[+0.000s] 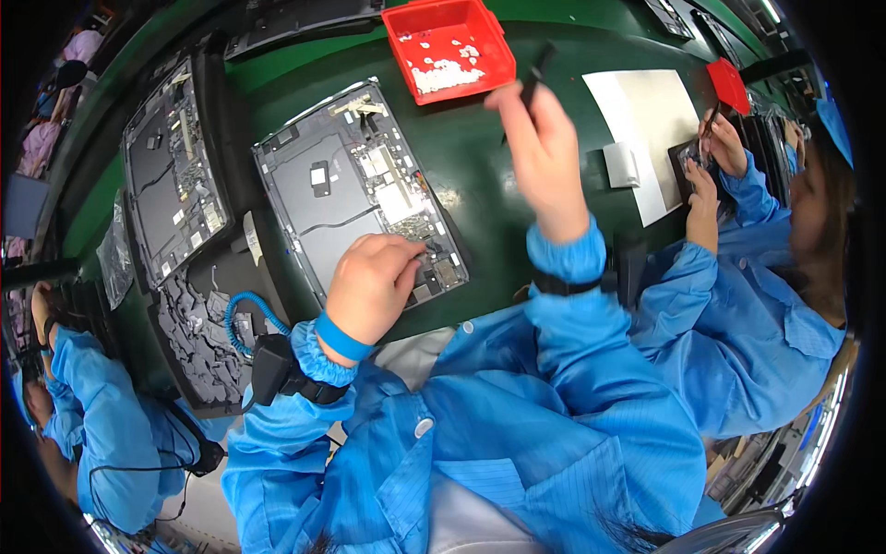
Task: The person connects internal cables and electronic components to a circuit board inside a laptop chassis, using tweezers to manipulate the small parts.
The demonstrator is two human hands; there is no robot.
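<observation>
An opened laptop chassis (pixel 346 198) with bare circuit boards lies on the green bench in front of me. My left hand (pixel 371 282) rests on its near right part, fingertips pinched together at the board; what they hold, if anything, is hidden. To the right of the chassis, my right hand (pixel 543 152) is raised and smeared by motion, its fingers closed round a slim black tool (pixel 543 65) that points up. Just beyond it stands a red bin (pixel 499 66) with small white pieces inside.
Another opened chassis (pixel 171 175) stands at the left, above a dark tray (pixel 198 403) of crumpled grey pieces. A blue coiled cord (pixel 242 303) runs to my left wrist. White sheets (pixel 646 138) and a small silver block (pixel 620 166) lie at right. Co-workers (pixel 738 305) sit on both sides.
</observation>
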